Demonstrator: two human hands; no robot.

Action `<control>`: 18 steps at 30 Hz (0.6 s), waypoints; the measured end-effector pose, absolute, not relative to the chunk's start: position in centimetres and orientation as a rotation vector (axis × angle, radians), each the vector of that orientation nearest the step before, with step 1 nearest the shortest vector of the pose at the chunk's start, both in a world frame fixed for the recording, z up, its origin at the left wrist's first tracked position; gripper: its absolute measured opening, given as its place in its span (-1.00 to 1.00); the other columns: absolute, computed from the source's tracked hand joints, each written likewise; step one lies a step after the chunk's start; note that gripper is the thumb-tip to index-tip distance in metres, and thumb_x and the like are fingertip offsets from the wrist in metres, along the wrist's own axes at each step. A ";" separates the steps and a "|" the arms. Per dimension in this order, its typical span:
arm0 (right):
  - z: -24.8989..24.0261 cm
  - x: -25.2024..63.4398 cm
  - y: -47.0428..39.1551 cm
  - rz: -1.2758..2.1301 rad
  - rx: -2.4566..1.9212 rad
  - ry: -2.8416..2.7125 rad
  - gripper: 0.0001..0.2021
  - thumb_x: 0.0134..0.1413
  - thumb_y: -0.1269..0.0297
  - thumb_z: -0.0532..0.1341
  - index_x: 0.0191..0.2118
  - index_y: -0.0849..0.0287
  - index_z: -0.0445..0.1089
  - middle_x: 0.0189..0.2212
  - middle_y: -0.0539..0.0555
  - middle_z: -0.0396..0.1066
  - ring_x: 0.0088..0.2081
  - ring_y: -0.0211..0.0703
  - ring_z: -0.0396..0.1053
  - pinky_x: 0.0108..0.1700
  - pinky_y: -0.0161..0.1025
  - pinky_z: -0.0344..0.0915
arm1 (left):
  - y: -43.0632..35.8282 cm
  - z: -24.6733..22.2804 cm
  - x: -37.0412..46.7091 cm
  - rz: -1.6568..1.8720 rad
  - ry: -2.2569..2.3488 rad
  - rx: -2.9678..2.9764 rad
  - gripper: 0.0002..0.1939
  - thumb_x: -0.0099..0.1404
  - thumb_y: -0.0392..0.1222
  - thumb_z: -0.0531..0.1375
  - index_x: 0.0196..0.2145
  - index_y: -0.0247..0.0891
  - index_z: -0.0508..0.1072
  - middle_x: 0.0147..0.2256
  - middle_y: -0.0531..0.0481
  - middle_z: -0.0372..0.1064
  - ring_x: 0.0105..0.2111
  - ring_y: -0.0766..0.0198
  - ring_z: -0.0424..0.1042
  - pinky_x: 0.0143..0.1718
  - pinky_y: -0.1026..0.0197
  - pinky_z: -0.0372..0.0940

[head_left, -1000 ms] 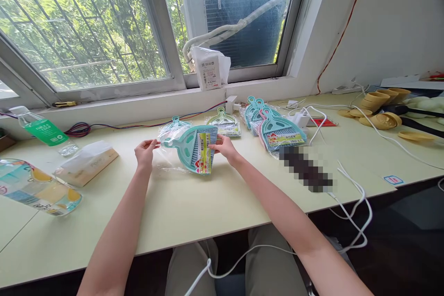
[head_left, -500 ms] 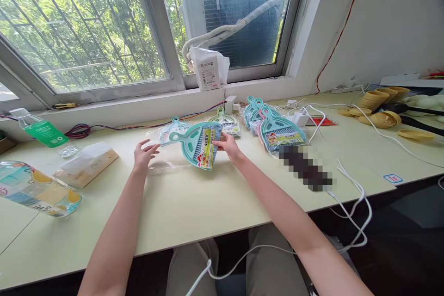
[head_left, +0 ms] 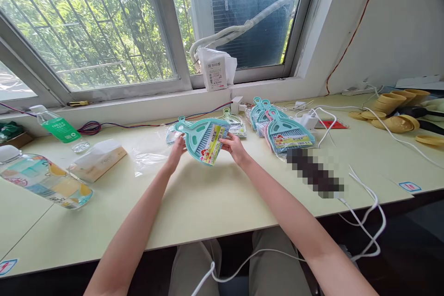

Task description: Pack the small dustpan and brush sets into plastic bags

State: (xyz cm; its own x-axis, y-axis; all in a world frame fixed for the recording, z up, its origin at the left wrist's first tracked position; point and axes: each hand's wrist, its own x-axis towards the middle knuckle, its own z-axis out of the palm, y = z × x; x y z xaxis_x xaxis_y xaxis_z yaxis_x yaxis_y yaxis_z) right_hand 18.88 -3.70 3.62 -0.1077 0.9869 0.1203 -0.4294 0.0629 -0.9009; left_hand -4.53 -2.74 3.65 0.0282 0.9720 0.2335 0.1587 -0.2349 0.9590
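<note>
A turquoise dustpan with a small brush set in it is held up over the table, its handle toward the upper left. A yellow-green printed label wraps the brush. My right hand grips the right end, fingers at the label's edge. At the left rim, below the handle, my left hand is closed on the dustpan, with its fingertips partly hidden behind it. A crumpled clear plastic bag lies flat to the left of my left hand.
Several wrapped dustpan sets are piled at the right, and a green-handled one lies behind. On the left are a tissue pack, a large bottle and a green-labelled bottle. White cables hang over the table's front edge.
My left hand has moved right from the plastic bag onto the dustpan's left edge. The bag now lies apart from it. The dustpan has tilted slightly, and the view has shifted a little left.
</note>
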 end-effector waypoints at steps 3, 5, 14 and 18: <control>3.8 19.4 -3.2 1.408 -0.867 -1.100 -0.77 -0.07 0.44 0.21 -0.21 0.16 0.40 -0.33 0.04 0.53 -0.34 -0.18 0.49 -0.12 -0.11 0.44 | -3.4 2.4 -1.6 1.225 1.052 1.310 -0.44 0.19 0.14 0.17 0.09 -0.09 0.21 -0.04 -0.06 0.36 -0.15 0.15 0.42 -0.18 0.12 0.36; 3.8 20.3 -2.5 1.382 -1.002 -1.147 -0.82 -0.07 0.47 0.19 -0.27 0.20 0.42 -0.39 0.06 0.53 -0.38 -0.17 0.48 -0.14 -0.08 0.44 | -3.6 2.0 -1.4 1.245 1.061 1.247 -0.42 0.12 0.09 0.25 0.05 -0.10 0.25 -0.10 -0.02 0.40 -0.21 0.20 0.43 -0.25 0.17 0.36; 4.3 25.6 -2.6 0.242 -2.020 -1.727 -0.80 -0.01 0.55 0.17 -0.27 0.28 0.51 -0.26 0.37 0.48 -0.11 0.20 0.43 -0.08 0.03 0.28 | -2.7 2.4 -3.7 1.196 1.177 1.213 -0.53 0.08 0.17 0.24 -0.24 -0.29 0.50 -0.31 -0.07 0.50 -0.28 0.11 0.44 -0.30 0.19 0.29; 5.7 24.9 -3.8 -0.156 -2.071 -1.707 -0.82 0.11 0.43 0.15 -0.24 0.33 0.48 -0.18 0.45 0.39 -0.13 0.18 0.40 -0.16 -0.03 0.26 | -3.4 2.2 -3.0 1.069 1.102 1.268 -0.49 0.06 0.19 0.25 -0.21 -0.30 0.53 -0.26 -0.10 0.51 -0.25 0.05 0.45 -0.22 0.13 0.28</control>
State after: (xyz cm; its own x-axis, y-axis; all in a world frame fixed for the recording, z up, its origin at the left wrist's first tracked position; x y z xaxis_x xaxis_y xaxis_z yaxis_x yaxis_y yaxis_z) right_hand 24.90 -3.81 5.69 0.2276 0.9036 0.3628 0.9543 -0.1330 -0.2676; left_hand -2.96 -3.39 2.20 0.1628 0.9864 -0.0241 0.0062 0.0234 0.9997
